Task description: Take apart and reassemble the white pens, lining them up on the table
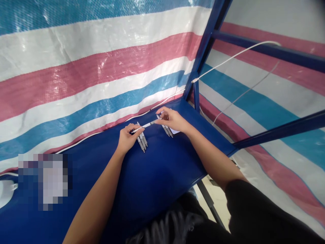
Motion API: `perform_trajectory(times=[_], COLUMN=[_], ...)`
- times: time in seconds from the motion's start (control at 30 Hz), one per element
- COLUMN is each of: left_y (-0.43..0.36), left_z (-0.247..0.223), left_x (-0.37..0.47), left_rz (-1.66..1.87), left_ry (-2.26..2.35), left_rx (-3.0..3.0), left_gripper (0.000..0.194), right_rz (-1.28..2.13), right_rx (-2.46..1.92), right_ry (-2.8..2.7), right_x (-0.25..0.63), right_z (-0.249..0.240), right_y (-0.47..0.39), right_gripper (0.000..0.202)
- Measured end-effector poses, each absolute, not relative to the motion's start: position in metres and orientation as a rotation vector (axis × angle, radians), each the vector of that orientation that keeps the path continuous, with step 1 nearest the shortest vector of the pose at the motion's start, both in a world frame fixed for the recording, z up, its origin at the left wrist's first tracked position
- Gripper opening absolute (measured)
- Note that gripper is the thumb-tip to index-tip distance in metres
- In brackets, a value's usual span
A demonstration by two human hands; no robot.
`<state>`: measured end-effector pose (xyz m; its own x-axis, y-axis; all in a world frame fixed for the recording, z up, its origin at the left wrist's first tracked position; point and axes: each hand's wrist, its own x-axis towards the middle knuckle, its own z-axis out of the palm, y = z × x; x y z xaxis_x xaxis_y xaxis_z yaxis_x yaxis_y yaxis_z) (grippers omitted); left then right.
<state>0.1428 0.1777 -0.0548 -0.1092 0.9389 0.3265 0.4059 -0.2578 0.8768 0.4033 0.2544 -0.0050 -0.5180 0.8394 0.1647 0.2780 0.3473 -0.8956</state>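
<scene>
My left hand [127,137] pinches one end of a white pen [146,126] held above the blue table. At the pen's grey end is my right hand [172,119], thumb and fingertips around that tip. Under and beside my left hand lie several white and grey pens [142,141] side by side. More pens [167,130] rest below my right hand, next to a white flat object [175,131] that my right hand partly covers.
The blue table [152,169] meets a striped plastic sheet [101,74] at the back. Blue metal frame bars [266,51] and a white cable [233,57] are at the right. A white object [6,192] sits at the far left, beside a pixelated patch.
</scene>
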Motion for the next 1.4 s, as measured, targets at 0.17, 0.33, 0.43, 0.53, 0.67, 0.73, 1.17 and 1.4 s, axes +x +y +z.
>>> perform_trajectory(times=[0.17,0.33,0.43,0.53,0.67,0.73,1.17,1.4], left_y=[0.178,0.179,0.179,0.177,0.174,0.173,0.175,0.177], left_z=[-0.053,-0.053,-0.051,-0.047,-0.04,-0.037,-0.03,-0.017], left_x=[0.143,0.141,0.14,0.139,0.14,0.139,0.155,0.163], left_rz=[1.364,1.344,1.347,1.355,1.328,1.321,1.533,1.499], left_ry=[1.466,1.467,1.44,1.419,1.378,1.357,1.161,1.23], left_rx=[1.603,1.545,1.562,1.566,1.498,1.474,1.217,1.273], left_gripper=[0.034,0.035,0.034,0.034,0.035,0.034,0.05,0.046], right_rz=[1.113,1.225,1.267,1.374,1.299,1.252,2.01,1.543], right_rx=[-1.052,-0.92,-1.08,-1.103,-0.874,-0.835,-0.951,-0.888], right_ry=[-2.103,-2.057,-2.124,-2.21,-2.278,-2.296,-1.775,-1.999], right_x=[0.404,0.398,0.396,0.4,0.407,0.407,0.375,0.379], right_z=[-0.005,-0.007,-0.006,-0.001,0.009,0.01,-0.004,0.0], right_y=[0.254,0.25,0.247,0.245,0.243,0.241,0.22,0.225], right_gripper=[0.068,0.062,0.078,0.077,0.053,0.05,0.048,0.03])
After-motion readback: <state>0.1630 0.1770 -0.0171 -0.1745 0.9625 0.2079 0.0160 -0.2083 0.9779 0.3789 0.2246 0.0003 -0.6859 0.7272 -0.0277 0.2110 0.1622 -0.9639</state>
